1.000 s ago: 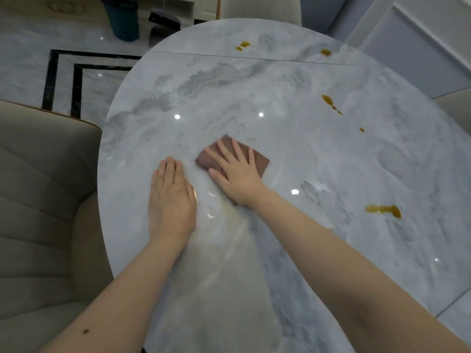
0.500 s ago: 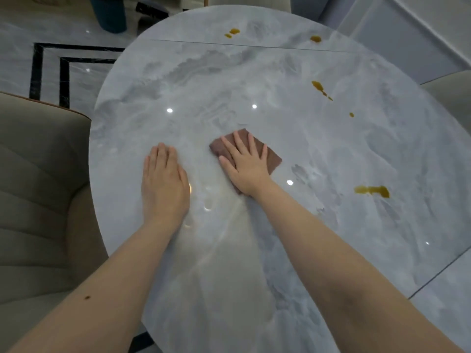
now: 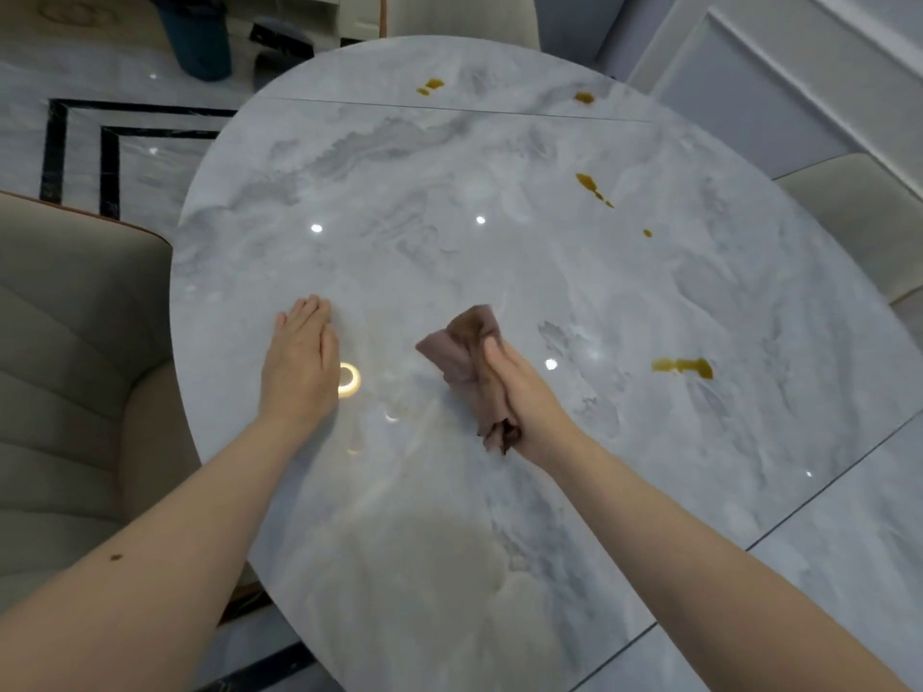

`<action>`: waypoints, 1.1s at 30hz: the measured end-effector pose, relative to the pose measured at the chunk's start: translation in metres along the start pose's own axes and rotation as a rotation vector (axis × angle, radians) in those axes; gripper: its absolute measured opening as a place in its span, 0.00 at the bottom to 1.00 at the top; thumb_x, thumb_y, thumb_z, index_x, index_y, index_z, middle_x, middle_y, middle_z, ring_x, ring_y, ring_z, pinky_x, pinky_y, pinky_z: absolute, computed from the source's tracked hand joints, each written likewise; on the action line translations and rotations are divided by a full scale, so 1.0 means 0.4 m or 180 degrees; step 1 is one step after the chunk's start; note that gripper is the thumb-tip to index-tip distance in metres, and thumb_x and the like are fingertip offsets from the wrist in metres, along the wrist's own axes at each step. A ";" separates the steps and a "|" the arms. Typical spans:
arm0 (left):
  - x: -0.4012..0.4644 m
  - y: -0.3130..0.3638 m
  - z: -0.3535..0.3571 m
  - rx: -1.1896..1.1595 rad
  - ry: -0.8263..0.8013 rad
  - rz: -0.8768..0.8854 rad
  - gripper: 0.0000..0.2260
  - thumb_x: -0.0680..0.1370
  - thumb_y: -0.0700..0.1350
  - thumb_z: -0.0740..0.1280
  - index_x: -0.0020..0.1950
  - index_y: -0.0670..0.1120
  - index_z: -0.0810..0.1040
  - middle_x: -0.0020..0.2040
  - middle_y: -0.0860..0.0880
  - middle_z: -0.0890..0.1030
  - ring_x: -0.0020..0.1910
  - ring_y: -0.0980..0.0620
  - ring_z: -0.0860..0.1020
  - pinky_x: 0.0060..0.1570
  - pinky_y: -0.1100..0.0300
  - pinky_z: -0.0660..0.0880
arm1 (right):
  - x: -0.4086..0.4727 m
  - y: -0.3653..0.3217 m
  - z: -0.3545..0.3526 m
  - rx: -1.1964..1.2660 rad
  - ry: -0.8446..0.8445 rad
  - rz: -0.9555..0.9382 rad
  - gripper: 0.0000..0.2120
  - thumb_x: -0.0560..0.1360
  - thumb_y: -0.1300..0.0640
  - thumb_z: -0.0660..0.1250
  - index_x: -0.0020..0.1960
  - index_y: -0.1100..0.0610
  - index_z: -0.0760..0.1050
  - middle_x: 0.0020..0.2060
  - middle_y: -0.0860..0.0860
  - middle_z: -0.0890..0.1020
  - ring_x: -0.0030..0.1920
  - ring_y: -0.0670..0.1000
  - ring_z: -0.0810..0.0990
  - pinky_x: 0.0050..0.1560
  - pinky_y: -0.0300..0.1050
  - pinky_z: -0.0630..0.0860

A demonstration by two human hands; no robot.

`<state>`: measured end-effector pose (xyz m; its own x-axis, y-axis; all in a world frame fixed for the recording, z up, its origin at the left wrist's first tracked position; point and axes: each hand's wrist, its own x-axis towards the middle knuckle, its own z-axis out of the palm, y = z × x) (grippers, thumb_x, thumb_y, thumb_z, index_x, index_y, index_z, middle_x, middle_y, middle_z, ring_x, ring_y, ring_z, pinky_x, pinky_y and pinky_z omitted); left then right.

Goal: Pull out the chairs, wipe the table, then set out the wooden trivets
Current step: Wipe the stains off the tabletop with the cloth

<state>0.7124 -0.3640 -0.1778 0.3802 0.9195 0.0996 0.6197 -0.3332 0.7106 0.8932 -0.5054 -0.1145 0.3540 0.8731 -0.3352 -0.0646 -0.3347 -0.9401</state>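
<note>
A grey marble table (image 3: pixel 449 202) with a rounded far end fills the view. My right hand (image 3: pixel 519 387) grips a crumpled brown cloth (image 3: pixel 464 352), raised off the tabletop near the middle. Flat on the table to its left rests my left hand (image 3: pixel 302 362), fingers together, holding nothing. Several brown liquid stains mark the surface: one puddle (image 3: pixel 683 367) to the right of the cloth, a streak (image 3: pixel 592 187) farther back, and spots (image 3: pixel 430 86) near the far rim. No wooden trivets are in view.
A beige padded chair (image 3: pixel 75 367) stands at the table's left edge, another beige chair (image 3: pixel 859 212) at the right, and a third chair back (image 3: pixel 459 15) at the far end. A dark teal bin (image 3: pixel 197 35) sits on the marble floor beyond.
My right hand was pressing the cloth flat on the table; now it has bunched the cloth up and lifted it off the surface. The left hand stays flat in place.
</note>
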 end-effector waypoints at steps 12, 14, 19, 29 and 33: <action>-0.009 -0.032 -0.028 0.0657 0.0092 0.0245 0.18 0.81 0.38 0.54 0.69 0.33 0.68 0.70 0.36 0.68 0.72 0.39 0.63 0.73 0.50 0.51 | 0.002 0.138 -0.055 -0.3916 -0.0111 -0.1022 0.25 0.78 0.41 0.38 0.76 0.39 0.45 0.76 0.42 0.43 0.76 0.46 0.39 0.75 0.46 0.37; -0.010 -0.037 -0.023 0.0784 0.0139 0.0276 0.20 0.80 0.40 0.52 0.69 0.33 0.69 0.69 0.36 0.69 0.71 0.39 0.65 0.73 0.49 0.53 | 0.031 0.123 -0.044 -0.4012 -0.0049 -0.0984 0.26 0.78 0.40 0.37 0.76 0.39 0.46 0.77 0.43 0.43 0.77 0.47 0.40 0.75 0.46 0.38; -0.009 -0.037 -0.009 0.0855 0.0193 0.0189 0.19 0.82 0.39 0.55 0.71 0.34 0.66 0.72 0.37 0.66 0.74 0.41 0.61 0.75 0.54 0.48 | 0.235 0.058 -0.002 -0.4013 0.0498 -0.0722 0.23 0.83 0.50 0.47 0.78 0.46 0.49 0.78 0.50 0.49 0.77 0.53 0.47 0.75 0.51 0.43; -0.011 -0.031 -0.016 0.0866 0.0238 0.0176 0.20 0.82 0.41 0.53 0.73 0.36 0.63 0.74 0.40 0.64 0.75 0.46 0.60 0.75 0.57 0.47 | 0.428 -0.031 0.190 -0.4287 -0.0321 -0.1469 0.22 0.83 0.51 0.49 0.77 0.46 0.54 0.78 0.51 0.53 0.77 0.54 0.50 0.73 0.51 0.46; -0.014 -0.028 -0.022 0.0724 0.0226 0.0135 0.19 0.82 0.39 0.55 0.72 0.34 0.64 0.73 0.39 0.65 0.74 0.44 0.62 0.75 0.56 0.49 | 0.241 0.037 0.116 -0.4304 -0.1060 -0.1938 0.23 0.82 0.49 0.48 0.76 0.47 0.58 0.77 0.51 0.55 0.77 0.55 0.51 0.73 0.49 0.46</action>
<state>0.6973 -0.3635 -0.1804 0.3649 0.9134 0.1804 0.7459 -0.4027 0.5304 0.8832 -0.4098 -0.1638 -0.2218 0.9698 -0.1013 0.9522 0.1931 -0.2367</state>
